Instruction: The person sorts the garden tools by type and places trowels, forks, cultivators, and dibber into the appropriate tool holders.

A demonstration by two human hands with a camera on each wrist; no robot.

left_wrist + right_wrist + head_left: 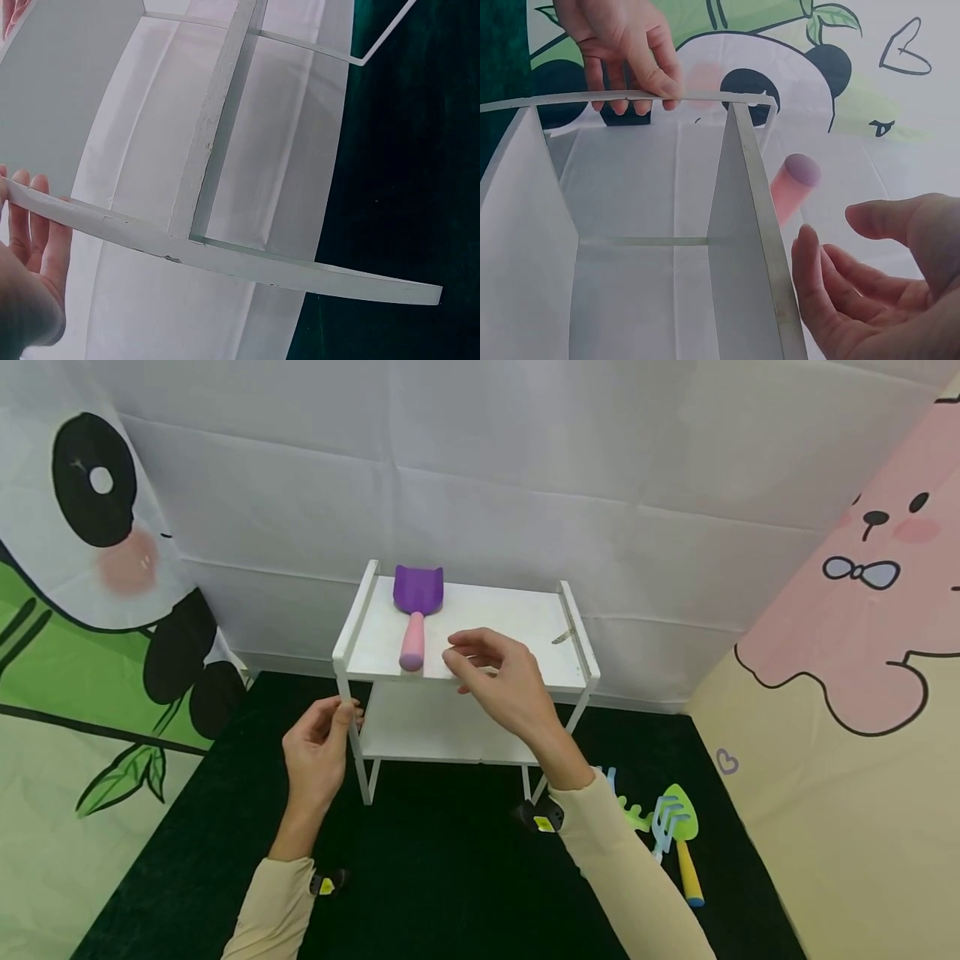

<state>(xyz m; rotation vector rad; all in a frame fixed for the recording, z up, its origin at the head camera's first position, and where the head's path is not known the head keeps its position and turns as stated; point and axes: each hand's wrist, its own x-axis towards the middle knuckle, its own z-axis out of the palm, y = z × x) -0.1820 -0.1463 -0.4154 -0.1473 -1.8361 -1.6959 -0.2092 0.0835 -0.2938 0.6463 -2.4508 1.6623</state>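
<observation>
Toy shovel on the rack's top shelf, unheld.
Left hand (318,756) grips white rack (480,610) front leg; right hand (498,681) hovers loose-fingered, purple shovel (415,610) at its 10 o'clock, near.

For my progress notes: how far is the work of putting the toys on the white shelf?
Done: the purple shovel lies on the white shelf. In hand: left hand grips its front leg; right hand hovers empty above the top. Left: rakes and green shovel on the dark floor.

A white two-tier rack (525,618) stands upright on dark cloth; a purple, pink-handled shovel (416,610) lies on top.
</observation>
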